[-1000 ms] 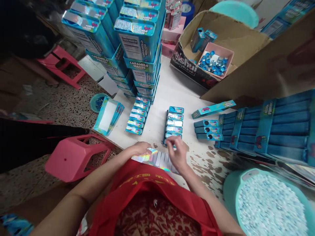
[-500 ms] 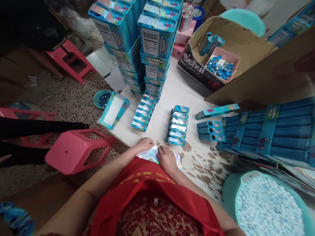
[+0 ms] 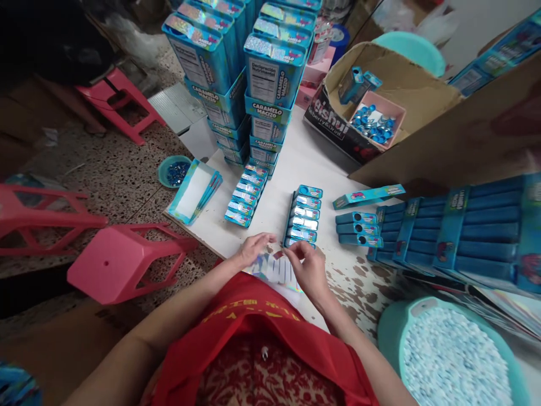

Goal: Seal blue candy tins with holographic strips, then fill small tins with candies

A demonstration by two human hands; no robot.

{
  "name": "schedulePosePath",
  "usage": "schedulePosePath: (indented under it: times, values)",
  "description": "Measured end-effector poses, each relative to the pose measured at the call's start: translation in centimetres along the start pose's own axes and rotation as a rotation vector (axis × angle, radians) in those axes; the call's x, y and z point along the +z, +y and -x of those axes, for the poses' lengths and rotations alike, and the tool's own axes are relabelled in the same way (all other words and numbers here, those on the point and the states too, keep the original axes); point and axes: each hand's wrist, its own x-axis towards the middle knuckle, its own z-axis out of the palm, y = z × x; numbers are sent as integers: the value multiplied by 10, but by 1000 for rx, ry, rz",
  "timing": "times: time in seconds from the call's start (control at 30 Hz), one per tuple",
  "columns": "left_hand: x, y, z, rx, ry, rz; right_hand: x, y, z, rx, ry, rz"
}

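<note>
My left hand (image 3: 255, 248) hovers over the table's front edge with its fingers stretched out and nothing visibly held. To its right, my right hand (image 3: 310, 269) is closed in a pinch, its fingertips by the front of a row of small blue candy boxes (image 3: 303, 223). Whatever the pinch holds is too small to make out. Below both hands lies a shiny holographic sticker sheet (image 3: 279, 270) with pale strips on it, close against the red apron (image 3: 253, 304). A second row of blue candy boxes (image 3: 245, 197) with shiny tops stands beyond my left hand.
Tall stacks of blue candy boxes (image 3: 268, 107) rise at the back. Flat blue trays (image 3: 190, 194) lie at the left edge. On the right are three boxes with round holes (image 3: 359, 229), more packed boxes (image 3: 486, 225), a carton (image 3: 329, 121) and a tub of wrapped candy (image 3: 456, 355).
Both hands have lifted off the sticker sheet. The right moved up and right into a pinch near the box row; the left opened its fingers. More of the sheet's pale strips show.
</note>
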Motion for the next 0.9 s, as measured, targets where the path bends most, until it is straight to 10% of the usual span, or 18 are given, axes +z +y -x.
schedulePosePath:
  times: [0.17,0.6,0.9]
  values:
    - [1,25,-10,-98,-216,236,-3,6,-16,130,64,-194]
    - [-26,95,-145,167,-26,-534,-14,47,-136,216,512,-107]
    - [-16,83,-192,24,59,-479,-6,76,-179,330,571,-110]
